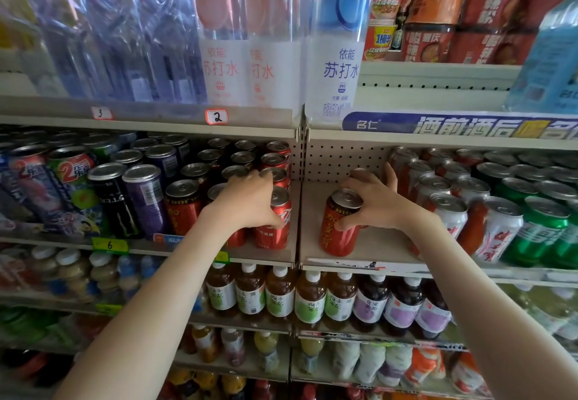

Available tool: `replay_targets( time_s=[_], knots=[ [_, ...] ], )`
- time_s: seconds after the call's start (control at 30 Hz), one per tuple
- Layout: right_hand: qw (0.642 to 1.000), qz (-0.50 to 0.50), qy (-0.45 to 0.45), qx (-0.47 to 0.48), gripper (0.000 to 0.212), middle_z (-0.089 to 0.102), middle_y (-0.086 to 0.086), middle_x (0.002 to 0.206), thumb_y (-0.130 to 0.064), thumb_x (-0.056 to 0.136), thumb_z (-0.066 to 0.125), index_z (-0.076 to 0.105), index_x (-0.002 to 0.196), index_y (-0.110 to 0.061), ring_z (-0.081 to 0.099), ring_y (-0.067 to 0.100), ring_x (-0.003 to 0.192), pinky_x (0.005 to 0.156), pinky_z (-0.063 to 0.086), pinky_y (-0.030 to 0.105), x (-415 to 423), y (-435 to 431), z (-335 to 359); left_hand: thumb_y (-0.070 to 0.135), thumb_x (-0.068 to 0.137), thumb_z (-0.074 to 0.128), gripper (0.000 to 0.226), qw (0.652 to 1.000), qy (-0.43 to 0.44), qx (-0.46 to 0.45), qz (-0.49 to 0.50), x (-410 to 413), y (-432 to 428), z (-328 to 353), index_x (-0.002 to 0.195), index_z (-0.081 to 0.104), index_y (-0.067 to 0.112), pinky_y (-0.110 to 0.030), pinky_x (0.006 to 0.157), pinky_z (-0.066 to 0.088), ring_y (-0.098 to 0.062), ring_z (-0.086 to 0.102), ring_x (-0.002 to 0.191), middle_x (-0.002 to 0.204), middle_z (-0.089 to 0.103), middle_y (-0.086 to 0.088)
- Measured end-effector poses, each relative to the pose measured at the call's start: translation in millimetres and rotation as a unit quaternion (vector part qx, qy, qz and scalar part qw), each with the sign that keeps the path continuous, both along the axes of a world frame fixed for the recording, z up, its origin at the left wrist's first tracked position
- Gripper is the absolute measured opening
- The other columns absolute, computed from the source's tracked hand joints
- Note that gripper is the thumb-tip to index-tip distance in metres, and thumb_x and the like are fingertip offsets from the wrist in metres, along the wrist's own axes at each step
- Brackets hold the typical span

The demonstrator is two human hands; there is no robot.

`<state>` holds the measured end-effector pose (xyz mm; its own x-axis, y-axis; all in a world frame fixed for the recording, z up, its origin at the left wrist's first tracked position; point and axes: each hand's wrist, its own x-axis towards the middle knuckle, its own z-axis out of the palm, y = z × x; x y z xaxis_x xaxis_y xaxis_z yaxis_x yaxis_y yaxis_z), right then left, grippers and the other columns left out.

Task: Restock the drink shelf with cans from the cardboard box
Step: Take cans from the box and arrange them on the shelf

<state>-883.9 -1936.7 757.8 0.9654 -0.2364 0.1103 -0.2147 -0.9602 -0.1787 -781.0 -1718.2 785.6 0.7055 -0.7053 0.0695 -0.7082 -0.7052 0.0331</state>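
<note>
Head view: your left hand (247, 202) clasps cola can (275, 233), right hand (372, 202) pinches tea can (337, 230) top; loose grip could tip it off shelf (372, 251)

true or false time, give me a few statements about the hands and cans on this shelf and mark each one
1. The right hand grips the top of a red can with gold lettering. True.
2. That can is held high above the shelf. False: its base is down on the shelf board.
3. The left hand hangs free, away from the shelf. False: it is curled over the red cola cans in the left bay.
4. White-capped tea bottles stand on the shelf below. True.
5. A cardboard box sits beside the gold-lettered can. False: no box is in view.
</note>
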Motion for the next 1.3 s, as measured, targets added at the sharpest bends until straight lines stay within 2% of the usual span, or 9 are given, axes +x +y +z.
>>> replay_targets(
  time_s=[0.17, 0.4, 0.53, 0.9, 1.0, 1.07, 1.17, 1.23, 1.3],
  knots=[
    [1.0, 0.004, -0.003, 0.007, 0.073, 0.033, 0.001, 0.148, -0.058, 0.06, 0.073, 0.049, 0.125, -0.034, 0.005, 0.011, 0.144, 0.11, -0.025, 0.049, -7.9, -3.6, 1.9, 0.055, 0.069, 0.074, 0.087, 0.999, 0.023, -0.009, -0.033, -1.8, -10.4, -0.8, 0.139, 0.041, 0.017, -0.037, 0.097, 0.04, -0.029, 0.047, 0.123, 0.14, 0.042, -0.009],
    [1.0, -0.016, 0.008, -0.002, 0.072, 0.038, -0.002, 0.146, -0.066, 0.051, 0.065, 0.054, 0.115, -0.034, 0.009, 0.01, 0.142, 0.11, -0.023, 0.051, -19.1, -10.0, 4.6, 0.054, 0.065, 0.076, 0.085, 0.994, 0.063, -0.038, -0.076, -7.0, -40.5, -5.3, 0.135, 0.045, 0.018, -0.035, 0.093, 0.045, -0.023, 0.049, 0.115, 0.129, 0.049, -0.004],
    [0.999, -0.049, 0.006, -0.022, 0.073, 0.037, 0.008, 0.144, -0.057, 0.064, 0.072, 0.049, 0.127, -0.028, 0.011, 0.014, 0.142, 0.111, -0.023, 0.05, -26.5, -11.6, 6.7, 0.053, 0.064, 0.079, 0.087, 0.993, 0.07, -0.041, -0.085, -8.0, -53.1, -5.1, 0.136, 0.044, 0.018, -0.032, 0.09, 0.044, -0.022, 0.05, 0.114, 0.127, 0.048, -0.003],
    [0.992, -0.101, 0.071, -0.037, 0.09, 0.043, 0.009, 0.141, -0.068, 0.069, 0.061, 0.03, 0.142, -0.026, 0.011, 0.02, 0.144, 0.11, -0.022, 0.054, -27.1, -12.7, 6.7, 0.057, 0.062, 0.079, 0.088, 0.984, 0.139, -0.043, -0.107, -9.7, -64.2, -4.2, 0.133, 0.043, 0.02, -0.031, 0.089, 0.044, -0.018, 0.05, 0.113, 0.133, 0.049, -0.002],
    [0.988, -0.101, 0.116, 0.005, 0.089, 0.035, 0.013, 0.146, -0.067, 0.074, 0.06, 0.024, 0.145, -0.027, 0.01, 0.024, 0.144, 0.115, -0.012, 0.049, -30.4, -10.6, 15.5, 0.07, 0.064, 0.068, 0.09, 0.979, 0.175, -0.025, -0.103, -2.1, -55.6, 7.0, 0.136, 0.041, 0.024, -0.035, 0.096, 0.043, -0.017, 0.048, 0.117, 0.138, 0.046, 0.002],
    [0.986, -0.102, 0.125, 0.04, 0.087, 0.034, 0.014, 0.147, -0.068, 0.076, 0.058, 0.024, 0.146, -0.029, 0.019, 0.028, 0.142, 0.116, 0.007, 0.046, -31.6, -10.4, 20.4, 0.076, 0.069, 0.053, 0.084, 0.983, 0.147, -0.06, -0.096, 5.0, -48.6, 12.5, 0.137, 0.043, 0.027, -0.038, 0.102, 0.04, -0.02, 0.045, 0.124, 0.142, 0.043, 0.0],
    [0.988, -0.093, 0.086, 0.089, 0.081, 0.047, 0.008, 0.14, -0.067, 0.079, 0.055, 0.031, 0.145, -0.027, 0.044, 0.028, 0.127, 0.101, 0.037, 0.036, -30.2, -10.7, 26.6, 0.053, 0.092, 0.047, 0.051, 0.996, 0.022, -0.067, -0.061, 20.8, -40.2, 11.6, 0.136, 0.045, 0.027, -0.04, 0.106, 0.035, -0.027, 0.039, 0.129, 0.142, 0.042, -0.006],
    [0.988, -0.089, 0.054, 0.113, 0.076, 0.048, 0.007, 0.141, -0.064, 0.082, 0.053, 0.031, 0.146, -0.028, 0.047, 0.027, 0.126, 0.095, 0.039, 0.032, -28.4, -10.1, 29.8, 0.036, 0.094, 0.05, 0.046, 0.998, -0.053, 0.013, -0.03, 28.2, -35.3, 7.6, 0.138, 0.042, 0.027, -0.043, 0.108, 0.032, -0.031, 0.036, 0.131, 0.142, 0.041, -0.007],
    [0.989, -0.092, 0.031, 0.114, 0.072, 0.048, 0.007, 0.141, -0.064, 0.083, 0.051, 0.036, 0.143, -0.026, 0.049, 0.027, 0.125, 0.09, 0.041, 0.032, -24.3, -12.0, 31.0, 0.032, 0.089, 0.055, 0.05, 0.995, -0.065, 0.076, -0.009, 30.3, -33.0, 1.9, 0.136, 0.041, 0.023, -0.044, 0.103, 0.038, -0.033, 0.042, 0.127, 0.138, 0.044, -0.009]
  ],
)
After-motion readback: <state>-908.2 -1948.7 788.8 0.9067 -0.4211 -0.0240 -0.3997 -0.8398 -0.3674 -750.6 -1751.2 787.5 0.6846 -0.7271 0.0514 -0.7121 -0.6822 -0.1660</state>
